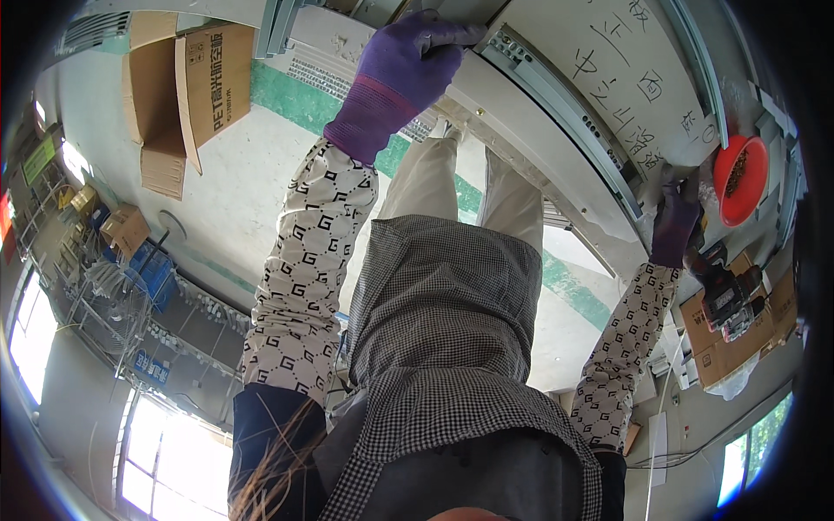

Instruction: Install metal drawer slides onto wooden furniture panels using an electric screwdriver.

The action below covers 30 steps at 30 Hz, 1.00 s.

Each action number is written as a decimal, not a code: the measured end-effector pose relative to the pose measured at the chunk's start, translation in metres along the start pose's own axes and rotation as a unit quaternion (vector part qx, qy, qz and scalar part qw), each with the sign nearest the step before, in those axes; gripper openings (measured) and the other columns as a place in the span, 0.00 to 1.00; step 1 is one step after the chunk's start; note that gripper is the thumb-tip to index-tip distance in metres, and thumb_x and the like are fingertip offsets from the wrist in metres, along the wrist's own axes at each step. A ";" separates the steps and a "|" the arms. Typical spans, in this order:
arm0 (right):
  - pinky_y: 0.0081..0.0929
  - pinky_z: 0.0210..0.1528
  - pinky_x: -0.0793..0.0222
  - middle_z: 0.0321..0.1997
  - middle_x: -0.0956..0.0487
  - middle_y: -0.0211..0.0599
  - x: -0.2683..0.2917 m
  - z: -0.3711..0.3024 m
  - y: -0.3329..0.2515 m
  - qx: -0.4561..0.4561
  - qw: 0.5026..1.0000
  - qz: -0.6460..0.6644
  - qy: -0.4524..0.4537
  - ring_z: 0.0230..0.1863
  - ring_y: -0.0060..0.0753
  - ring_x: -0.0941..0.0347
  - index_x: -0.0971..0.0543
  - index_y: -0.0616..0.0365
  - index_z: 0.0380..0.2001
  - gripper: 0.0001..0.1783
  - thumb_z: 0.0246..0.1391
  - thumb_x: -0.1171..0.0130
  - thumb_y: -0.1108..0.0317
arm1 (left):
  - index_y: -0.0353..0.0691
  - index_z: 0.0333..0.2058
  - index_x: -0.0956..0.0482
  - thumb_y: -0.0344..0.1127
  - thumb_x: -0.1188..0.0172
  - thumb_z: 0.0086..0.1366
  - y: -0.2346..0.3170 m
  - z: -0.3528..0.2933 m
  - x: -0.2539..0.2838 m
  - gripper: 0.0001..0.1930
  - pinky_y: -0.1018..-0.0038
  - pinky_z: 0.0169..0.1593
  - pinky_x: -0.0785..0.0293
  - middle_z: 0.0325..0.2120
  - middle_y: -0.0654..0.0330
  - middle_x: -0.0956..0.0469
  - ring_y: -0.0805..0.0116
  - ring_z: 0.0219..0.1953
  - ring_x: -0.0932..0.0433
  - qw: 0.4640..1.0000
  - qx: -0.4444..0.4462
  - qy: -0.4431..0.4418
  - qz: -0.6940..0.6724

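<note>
My left hand point(408, 74), in a purple glove, lies at the near edge of a pale panel point(599, 43) with black handwriting. Its index finger stretches out to the right, by the end of a metal slide rail point(560, 100). The rail runs along the panel's edge toward my right hand point(677, 217). That hand, gloved in dark purple, is at the rail's right end, its fingers bent and drawn together; whatever is between them cannot be made out. Close to its right sits a red bowl point(754, 201) holding small brown pieces. A dark power drill point(723, 293) lies just below the bowl.
An open cardboard box point(213, 91) stands on the floor at the left. More cardboard point(730, 343) lies beneath the drill. Metal profiles point(699, 65) border the panel's far right. Racks with parts point(113, 304) line the left wall. A green stripe point(291, 97) crosses the floor.
</note>
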State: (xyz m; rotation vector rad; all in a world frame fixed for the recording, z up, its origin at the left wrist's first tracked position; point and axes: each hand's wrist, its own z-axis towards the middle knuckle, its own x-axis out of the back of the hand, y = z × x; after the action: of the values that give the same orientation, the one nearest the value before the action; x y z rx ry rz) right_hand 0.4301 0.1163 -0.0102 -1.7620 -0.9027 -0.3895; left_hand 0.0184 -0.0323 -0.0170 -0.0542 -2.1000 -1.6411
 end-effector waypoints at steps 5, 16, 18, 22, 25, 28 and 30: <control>0.24 0.53 0.32 0.56 0.26 0.39 0.001 0.002 0.005 0.002 1.000 0.002 -0.003 0.51 0.25 0.30 0.38 0.63 0.67 0.37 0.61 0.37 0.58 | 0.43 0.46 0.15 0.27 0.41 0.64 0.007 -0.001 -0.001 0.13 0.84 0.28 0.25 0.30 0.67 0.18 0.84 0.23 0.24 0.998 0.049 -0.006 -0.036; 0.37 0.52 0.28 0.51 0.22 0.35 -0.064 -0.046 -0.104 0.270 0.961 -0.053 -0.038 0.50 0.35 0.25 0.25 0.51 0.58 0.33 0.50 0.29 0.57 | 0.34 0.45 0.18 0.28 0.37 0.63 0.030 0.000 0.002 0.11 0.79 0.36 0.26 0.32 0.61 0.18 0.77 0.32 0.23 0.993 0.071 0.035 -0.085; 0.31 0.49 0.25 0.47 0.20 0.38 -0.090 -0.041 -0.097 0.345 0.918 -0.185 -0.069 0.47 0.36 0.21 0.24 0.50 0.57 0.29 0.50 0.30 0.61 | 0.34 0.45 0.17 0.29 0.37 0.64 0.033 0.005 0.003 0.11 0.79 0.37 0.26 0.32 0.61 0.17 0.78 0.32 0.23 0.992 0.086 0.028 -0.088; 0.29 0.40 0.22 0.44 0.19 0.38 -0.088 -0.037 -0.085 0.297 0.946 -0.096 -0.086 0.39 0.37 0.19 0.21 0.52 0.52 0.23 0.51 0.31 0.66 | 0.35 0.44 0.17 0.28 0.38 0.64 0.037 0.002 -0.002 0.11 0.79 0.36 0.26 0.33 0.62 0.17 0.78 0.32 0.23 0.987 0.143 0.012 -0.077; 0.29 0.39 0.22 0.43 0.19 0.39 -0.085 -0.035 -0.079 0.299 0.947 -0.092 -0.074 0.37 0.37 0.19 0.20 0.53 0.51 0.22 0.51 0.31 0.67 | 0.36 0.44 0.16 0.28 0.38 0.64 0.034 0.002 -0.003 0.10 0.80 0.32 0.28 0.32 0.63 0.18 0.79 0.28 0.25 0.999 0.008 0.037 -0.032; 0.29 0.40 0.22 0.43 0.19 0.40 -0.086 -0.035 -0.085 0.305 0.945 -0.085 -0.079 0.38 0.38 0.20 0.20 0.53 0.51 0.23 0.50 0.31 0.67 | 0.36 0.44 0.16 0.28 0.39 0.64 0.037 0.005 -0.001 0.10 0.80 0.28 0.30 0.31 0.64 0.18 0.80 0.24 0.27 0.998 0.045 0.029 -0.021; 0.29 0.40 0.22 0.43 0.19 0.40 -0.087 -0.035 -0.085 0.310 0.944 -0.080 -0.086 0.38 0.38 0.20 0.20 0.53 0.51 0.23 0.50 0.31 0.67 | 0.37 0.44 0.16 0.27 0.39 0.64 0.039 0.006 -0.001 0.10 0.79 0.26 0.31 0.30 0.64 0.19 0.80 0.22 0.28 0.993 0.107 0.022 -0.048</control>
State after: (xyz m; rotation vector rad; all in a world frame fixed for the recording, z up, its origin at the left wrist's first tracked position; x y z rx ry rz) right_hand 0.3161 0.0634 0.0039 -1.1557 -1.1489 -0.0361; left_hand 0.0294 -0.0160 0.0169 0.1526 -2.2622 -1.4458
